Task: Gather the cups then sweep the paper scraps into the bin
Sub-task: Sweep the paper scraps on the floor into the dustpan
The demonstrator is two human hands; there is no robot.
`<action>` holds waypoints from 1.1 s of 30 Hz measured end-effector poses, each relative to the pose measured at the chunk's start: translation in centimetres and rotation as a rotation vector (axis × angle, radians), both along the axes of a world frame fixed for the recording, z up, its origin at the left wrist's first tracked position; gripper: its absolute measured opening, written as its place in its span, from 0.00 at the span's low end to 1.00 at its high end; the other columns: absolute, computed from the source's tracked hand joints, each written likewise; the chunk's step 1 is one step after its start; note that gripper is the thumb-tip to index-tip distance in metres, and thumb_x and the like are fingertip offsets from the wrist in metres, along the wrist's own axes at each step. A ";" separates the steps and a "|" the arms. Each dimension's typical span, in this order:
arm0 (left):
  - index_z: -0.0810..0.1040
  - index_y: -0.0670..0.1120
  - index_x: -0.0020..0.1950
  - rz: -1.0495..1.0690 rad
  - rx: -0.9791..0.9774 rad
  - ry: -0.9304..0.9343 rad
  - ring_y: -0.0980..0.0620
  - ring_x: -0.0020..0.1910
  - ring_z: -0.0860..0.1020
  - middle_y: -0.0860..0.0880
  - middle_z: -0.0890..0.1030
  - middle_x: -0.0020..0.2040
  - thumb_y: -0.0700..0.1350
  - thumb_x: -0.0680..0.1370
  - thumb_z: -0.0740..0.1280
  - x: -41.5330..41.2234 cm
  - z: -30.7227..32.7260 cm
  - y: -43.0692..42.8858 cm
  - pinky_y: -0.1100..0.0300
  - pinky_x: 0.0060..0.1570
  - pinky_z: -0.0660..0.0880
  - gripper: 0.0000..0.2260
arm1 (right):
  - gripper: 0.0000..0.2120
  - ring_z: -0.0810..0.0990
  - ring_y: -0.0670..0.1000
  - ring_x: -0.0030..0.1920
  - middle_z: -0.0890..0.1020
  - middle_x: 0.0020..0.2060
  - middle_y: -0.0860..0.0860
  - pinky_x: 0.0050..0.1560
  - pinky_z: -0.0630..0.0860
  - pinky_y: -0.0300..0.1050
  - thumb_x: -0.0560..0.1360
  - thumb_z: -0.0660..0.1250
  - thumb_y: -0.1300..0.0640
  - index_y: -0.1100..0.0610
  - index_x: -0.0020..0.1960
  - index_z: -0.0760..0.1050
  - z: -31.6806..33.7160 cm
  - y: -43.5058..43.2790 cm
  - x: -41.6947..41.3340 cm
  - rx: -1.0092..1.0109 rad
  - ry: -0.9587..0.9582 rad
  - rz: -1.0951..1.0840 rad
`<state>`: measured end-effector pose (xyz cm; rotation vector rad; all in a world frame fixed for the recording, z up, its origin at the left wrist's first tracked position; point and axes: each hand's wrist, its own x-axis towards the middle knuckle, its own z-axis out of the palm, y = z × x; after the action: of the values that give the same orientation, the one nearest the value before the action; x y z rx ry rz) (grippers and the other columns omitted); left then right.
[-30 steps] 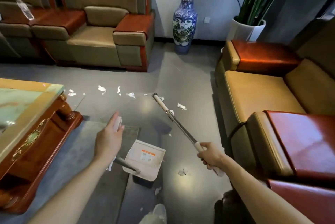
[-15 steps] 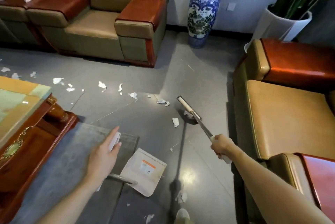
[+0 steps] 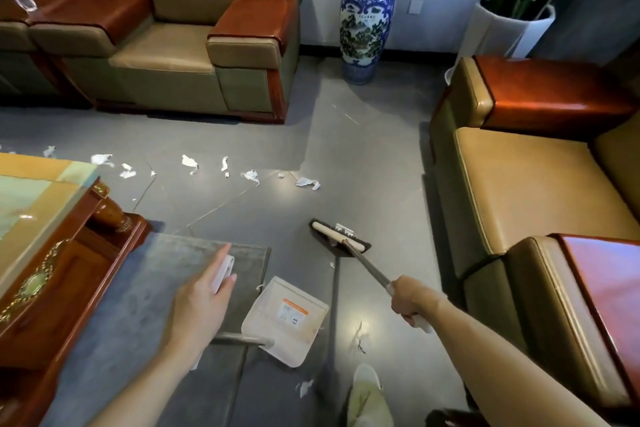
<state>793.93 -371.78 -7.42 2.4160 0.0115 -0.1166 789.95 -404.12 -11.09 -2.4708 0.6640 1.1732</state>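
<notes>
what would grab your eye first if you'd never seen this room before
A trail of torn paper scraps runs across the grey floor in front of the armchair. Nearer, the right hand holds a broom with its head on the floor, and the left hand grips the handle of a white dustpan at the edge of the rug. A tall blue-and-white vase stands at the back of the room.

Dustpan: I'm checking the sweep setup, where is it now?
In the head view the dustpan is low centre at the rug's right edge, just right of the left hand and nearer than the broom.
</notes>
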 end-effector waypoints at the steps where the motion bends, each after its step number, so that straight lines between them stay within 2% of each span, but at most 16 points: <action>1: 0.67 0.59 0.71 -0.018 -0.007 -0.006 0.41 0.58 0.77 0.47 0.78 0.62 0.47 0.78 0.65 -1.3 0.0 1.0 0.50 0.54 0.75 0.22 | 0.15 0.76 0.50 0.38 0.80 0.48 0.56 0.34 0.74 0.38 0.78 0.60 0.63 0.63 0.64 0.71 0.2 1.4 -2.5 0.016 -0.007 -0.046; 3: 0.66 0.59 0.71 -0.033 -0.036 -0.008 0.40 0.57 0.77 0.46 0.78 0.62 0.47 0.78 0.65 -4.2 0.1 3.0 0.48 0.54 0.76 0.22 | 0.17 0.73 0.47 0.32 0.77 0.44 0.54 0.29 0.71 0.35 0.77 0.60 0.63 0.61 0.66 0.71 0.3 3.9 -7.8 0.044 -0.015 -0.124; 5: 0.67 0.59 0.71 -0.026 -0.037 -0.016 0.38 0.55 0.77 0.43 0.79 0.61 0.46 0.78 0.65 -6.8 0.0 4.7 0.48 0.53 0.75 0.22 | 0.22 0.73 0.46 0.30 0.77 0.44 0.54 0.26 0.70 0.35 0.76 0.60 0.65 0.58 0.70 0.68 0.5 5.8 -13.2 0.078 -0.037 -0.204; 8: 0.68 0.57 0.71 -0.005 -0.025 -0.017 0.36 0.46 0.78 0.38 0.81 0.52 0.45 0.78 0.65 -9.5 0.1 6.4 0.50 0.45 0.73 0.22 | 0.26 0.75 0.45 0.32 0.78 0.53 0.56 0.20 0.69 0.32 0.77 0.60 0.64 0.54 0.73 0.65 0.9 7.4 -20.8 0.118 -0.128 -0.380; 10: 0.68 0.56 0.71 -0.019 -0.024 -0.013 0.35 0.47 0.78 0.37 0.81 0.53 0.44 0.78 0.66 -11.0 0.3 7.1 0.49 0.46 0.73 0.22 | 0.26 0.74 0.44 0.34 0.77 0.57 0.57 0.21 0.69 0.29 0.76 0.61 0.63 0.52 0.74 0.65 1.2 7.8 -24.0 0.138 -0.187 -0.447; 13: 0.69 0.55 0.71 -0.052 0.018 -0.018 0.35 0.49 0.78 0.39 0.81 0.56 0.44 0.78 0.66 -12.9 0.5 8.0 0.47 0.48 0.74 0.22 | 0.27 0.73 0.45 0.33 0.77 0.53 0.55 0.22 0.67 0.31 0.76 0.61 0.63 0.53 0.74 0.64 1.1 7.9 -25.3 0.156 -0.239 -0.487; 17: 0.69 0.57 0.70 -0.066 0.015 -0.024 0.37 0.54 0.79 0.45 0.80 0.60 0.45 0.77 0.66 -15.7 0.4 9.5 0.47 0.52 0.75 0.22 | 0.27 0.76 0.48 0.33 0.76 0.45 0.52 0.22 0.69 0.34 0.77 0.61 0.64 0.54 0.75 0.62 0.8 7.1 -22.9 0.184 -0.267 -0.527; 19: 0.69 0.59 0.70 -0.043 0.032 -0.022 0.38 0.55 0.79 0.46 0.80 0.60 0.46 0.77 0.67 -16.9 -0.2 10.4 0.49 0.52 0.75 0.22 | 0.24 0.77 0.49 0.34 0.76 0.41 0.52 0.25 0.73 0.37 0.78 0.60 0.63 0.56 0.74 0.63 0.3 6.3 -20.5 0.189 -0.246 -0.510; 21: 0.69 0.61 0.69 -0.006 0.046 -0.022 0.40 0.55 0.79 0.47 0.81 0.59 0.47 0.76 0.68 -18.1 -1.0 11.3 0.51 0.50 0.73 0.23 | 0.18 0.77 0.51 0.38 0.77 0.42 0.55 0.40 0.80 0.45 0.79 0.59 0.62 0.61 0.69 0.68 -0.5 6.1 -18.0 0.192 -0.191 -0.478; 22: 0.68 0.62 0.69 0.006 0.043 -0.028 0.42 0.55 0.79 0.48 0.81 0.59 0.47 0.76 0.68 -18.8 -1.3 11.8 0.52 0.49 0.73 0.23 | 0.16 0.77 0.52 0.39 0.77 0.41 0.56 0.46 0.79 0.47 0.79 0.59 0.62 0.64 0.66 0.69 -1.0 6.3 -17.1 0.201 -0.157 -0.485; 23: 0.68 0.62 0.69 0.016 0.038 -0.040 0.43 0.55 0.79 0.48 0.81 0.58 0.47 0.76 0.68 -19.5 -1.6 12.1 0.53 0.49 0.73 0.24 | 0.15 0.75 0.52 0.38 0.76 0.39 0.56 0.45 0.78 0.47 0.80 0.59 0.63 0.65 0.65 0.69 -1.7 6.5 -16.6 0.228 -0.122 -0.503; 26: 0.68 0.62 0.69 0.039 0.033 -0.055 0.43 0.55 0.79 0.47 0.81 0.58 0.46 0.76 0.68 -21.5 -2.0 13.1 0.53 0.49 0.73 0.24 | 0.15 0.68 0.48 0.32 0.70 0.35 0.54 0.30 0.70 0.38 0.81 0.56 0.64 0.67 0.66 0.65 -3.0 8.2 -17.6 0.310 -0.039 -0.548; 28: 0.69 0.61 0.69 0.054 0.047 -0.046 0.42 0.55 0.79 0.47 0.81 0.58 0.47 0.76 0.68 -22.9 -1.8 13.5 0.53 0.50 0.73 0.23 | 0.18 0.67 0.48 0.31 0.69 0.34 0.54 0.31 0.68 0.39 0.80 0.55 0.66 0.67 0.69 0.64 -3.4 9.6 -20.1 0.336 -0.025 -0.473; 30: 0.70 0.59 0.69 0.047 0.067 -0.070 0.42 0.51 0.80 0.46 0.82 0.56 0.46 0.76 0.69 -24.2 -1.7 14.0 0.55 0.46 0.72 0.23 | 0.20 0.71 0.51 0.32 0.71 0.35 0.54 0.34 0.71 0.43 0.79 0.55 0.66 0.67 0.70 0.63 -3.0 10.9 -22.8 0.368 -0.021 -0.469; 33: 0.69 0.59 0.70 0.017 0.075 -0.048 0.41 0.50 0.80 0.45 0.82 0.55 0.46 0.76 0.68 -26.5 -1.6 15.2 0.55 0.44 0.72 0.23 | 0.19 0.75 0.52 0.45 0.77 0.51 0.57 0.45 0.76 0.46 0.79 0.52 0.64 0.64 0.69 0.63 -2.7 12.7 -27.0 0.303 0.048 -0.393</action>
<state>767.43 -356.62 -9.00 2.4928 0.0149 -0.0513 762.97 -391.38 -13.77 -1.9570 0.8657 1.0881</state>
